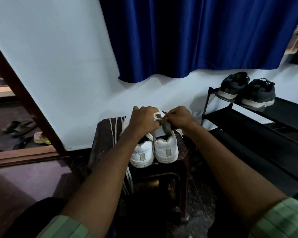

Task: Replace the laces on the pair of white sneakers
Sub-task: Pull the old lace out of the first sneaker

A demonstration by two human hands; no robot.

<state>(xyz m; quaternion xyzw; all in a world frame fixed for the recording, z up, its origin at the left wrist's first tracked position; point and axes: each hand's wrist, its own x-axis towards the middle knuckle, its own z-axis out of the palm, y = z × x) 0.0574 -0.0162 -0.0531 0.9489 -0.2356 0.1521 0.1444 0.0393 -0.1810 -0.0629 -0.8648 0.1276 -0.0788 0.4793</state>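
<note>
The pair of white sneakers (pixel 153 150) stands on a dark plastic stool (pixel 181 152), heels at its near edge and toes toward the wall, so the eyelet rows lie away from the person and both arms must reach over the heels. The work is on the right-hand shoe: a lace (pixel 158 118) runs across near its tongue (pixel 166 128), which looks pulled up and back, probably to bare the eyelets. The right hand (pixel 178 118) has its grip closed to a pinch on the end of that lace, fingertips drawn together as if to steer the tip through a hole. The left hand (pixel 144 121) is curled over the upper of the same shoe; its grip seems to hold the shoe or lace steady, but its knuckles hide exactly what the fingers have hold of. Whether the lace is going in or coming out cannot be told.

More white laces (pixel 116 127) lie over the stool's far left corner, and strands also hang down past its near edge beside the left shoe; they sit within easy reach and could tangle with the left forearm.

Further out, a black shoe rack (pixel 248 121) stands to the right with a pair of dark sneakers (pixel 248 91) on its top shelf. A blue curtain (pixel 196 36) hangs on the wall behind, and sandals (pixel 21 127) lie on the floor beyond a wooden door frame (pixel 24 93) at left. Nothing blocks the hands.
</note>
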